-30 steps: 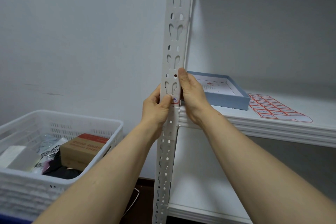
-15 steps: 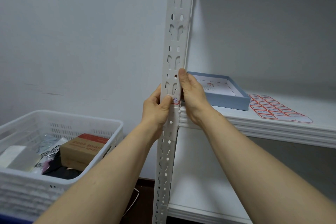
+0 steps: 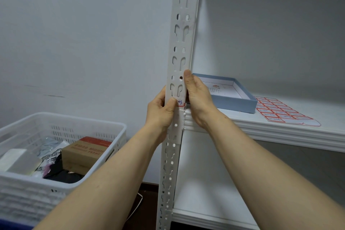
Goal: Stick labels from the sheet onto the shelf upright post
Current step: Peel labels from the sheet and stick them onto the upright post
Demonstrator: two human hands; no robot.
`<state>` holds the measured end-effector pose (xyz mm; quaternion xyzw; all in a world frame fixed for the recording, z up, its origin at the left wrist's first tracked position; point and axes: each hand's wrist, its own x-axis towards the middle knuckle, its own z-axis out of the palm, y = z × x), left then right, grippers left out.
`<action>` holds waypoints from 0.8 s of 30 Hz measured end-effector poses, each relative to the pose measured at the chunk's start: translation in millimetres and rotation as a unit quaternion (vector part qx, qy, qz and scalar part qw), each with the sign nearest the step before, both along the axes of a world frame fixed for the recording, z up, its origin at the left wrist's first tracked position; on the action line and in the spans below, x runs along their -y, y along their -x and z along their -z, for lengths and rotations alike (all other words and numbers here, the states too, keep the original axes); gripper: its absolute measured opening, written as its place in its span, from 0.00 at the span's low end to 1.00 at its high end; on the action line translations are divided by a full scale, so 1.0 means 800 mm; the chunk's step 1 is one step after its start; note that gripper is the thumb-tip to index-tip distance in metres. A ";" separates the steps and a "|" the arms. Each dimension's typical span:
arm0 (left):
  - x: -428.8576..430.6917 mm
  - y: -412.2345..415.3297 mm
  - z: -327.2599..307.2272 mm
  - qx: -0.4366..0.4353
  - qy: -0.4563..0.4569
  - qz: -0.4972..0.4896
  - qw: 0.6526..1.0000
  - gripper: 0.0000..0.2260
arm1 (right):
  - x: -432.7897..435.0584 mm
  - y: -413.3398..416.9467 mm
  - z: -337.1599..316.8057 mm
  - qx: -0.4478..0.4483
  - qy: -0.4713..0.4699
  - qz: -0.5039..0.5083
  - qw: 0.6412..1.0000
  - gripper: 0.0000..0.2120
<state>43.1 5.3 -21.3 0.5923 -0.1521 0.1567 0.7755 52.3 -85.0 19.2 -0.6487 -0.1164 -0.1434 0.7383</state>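
Closest to me are the two bare forearms reaching up and in. Down on the left is a white basket (image 3: 61, 123) with a cardboard box (image 3: 84, 151) and some odds and ends in it.

Both hands meet at the upright post (image 3: 182, 33), right where the shelf (image 3: 280, 134) joins it. The left hand (image 3: 160, 110) is wrapped round the post's left edge, with its thumb pressed flat on the label (image 3: 180, 103). The right hand (image 3: 197, 99) comes in from the other side, thumb lying straight up along the post's right edge. Its fingers go behind the metal, so I'd guess it's clamping the post, but I can't actually see them.

The label is on the front face of the post, just above the shelf line. It's half under the left thumb, with its free end just beside the right palm. The post runs straight up and down and the label lies across it, with red border and handwriting showing at the right end. So any smoothing stroke would go sideways, left to right, and the left thumb is the one already on it.

Further back on the shelf there's a shallow blue box (image 3: 240, 103), and past that the label sheet (image 3: 280, 112) lying flat. It's well off to the right of both hands, so the right hand is the nearer one for the next label. The sheet's long side looks to run back to front, slanting right.
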 end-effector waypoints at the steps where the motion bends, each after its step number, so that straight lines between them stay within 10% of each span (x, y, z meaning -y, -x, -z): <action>1: 0.000 0.000 0.000 0.000 0.000 0.000 1.000 0.18 | 0.000 0.000 0.000 -0.001 0.000 -0.001 1.000 0.23; 18: -0.025 0.009 0.000 -0.008 -0.037 0.081 0.996 0.19 | 0.007 0.012 -0.002 0.004 -0.027 -0.038 0.999 0.21; 24: -0.028 0.017 0.017 0.198 -0.229 -0.278 0.912 0.14 | 0.004 0.011 0.001 0.012 -0.040 -0.032 0.999 0.20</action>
